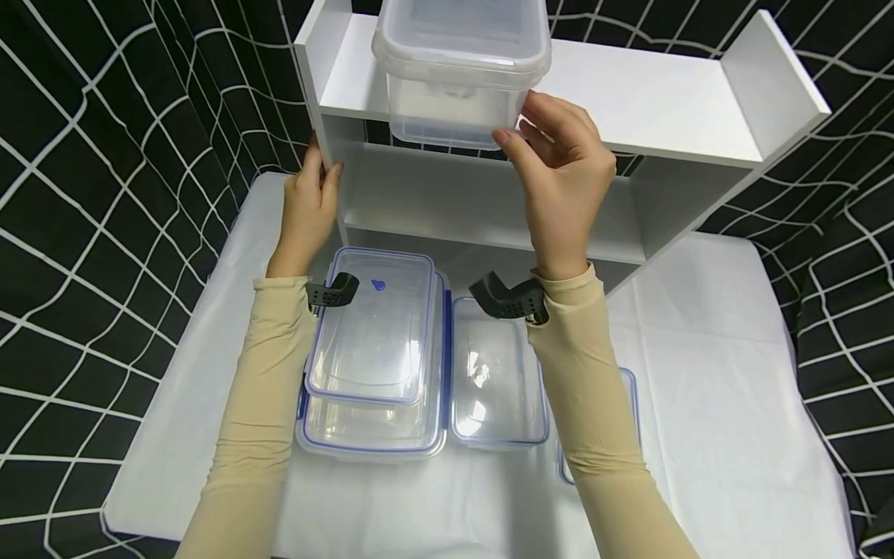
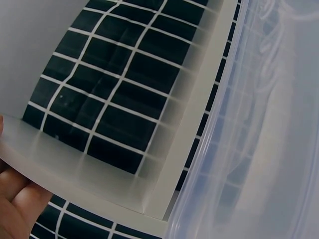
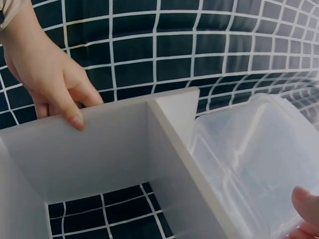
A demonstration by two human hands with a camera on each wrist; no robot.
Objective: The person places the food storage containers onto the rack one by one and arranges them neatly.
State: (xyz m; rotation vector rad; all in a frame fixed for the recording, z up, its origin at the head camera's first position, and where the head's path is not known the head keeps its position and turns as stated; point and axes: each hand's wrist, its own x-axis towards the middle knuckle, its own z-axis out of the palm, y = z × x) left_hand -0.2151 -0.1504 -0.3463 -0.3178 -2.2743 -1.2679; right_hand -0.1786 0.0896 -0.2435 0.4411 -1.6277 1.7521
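Observation:
My left hand point(image 1: 305, 210) grips the left side panel of a white shelf unit point(image 1: 663, 97), thumb on the inner face and fingers behind its edge. The right wrist view also has this left hand point(image 3: 55, 74) on the panel. A clear plastic food container point(image 1: 447, 109) with a translucent lid is at the top shelf, overlapping its front edge in the head view. At its lower right corner, my right hand point(image 1: 566, 186) pinches the container between thumb and fingers. Some white content shows through its wall. Only part of the right hand point(image 3: 306, 204) appears in the right wrist view.
On the white-covered table point(image 1: 719, 373), a smaller lidded container point(image 1: 377, 326) sits atop a larger one point(image 1: 363, 427) with blue edging. Another container point(image 1: 489, 380) lies beside them, and one more point(image 1: 631, 396) is partly under my right forearm. Dark cloth with white grid lines surrounds the table.

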